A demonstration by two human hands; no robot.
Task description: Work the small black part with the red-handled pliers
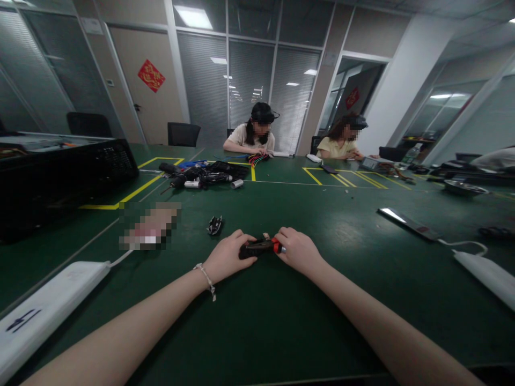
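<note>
My left hand has its thumb and fingers closed around a small black part, held low over the green table in front of me. From the other side, my right hand grips what look like red-handled pliers. Their dark metal jaws meet the black part between my hands; the fingers hide most of the handles. A small black-and-silver piece lies on the table just beyond my left hand.
Phones lie left and right, cabled to white power banks. A black computer case stands at left. A heap of black cables and tools lies ahead. Two people sit across the green table.
</note>
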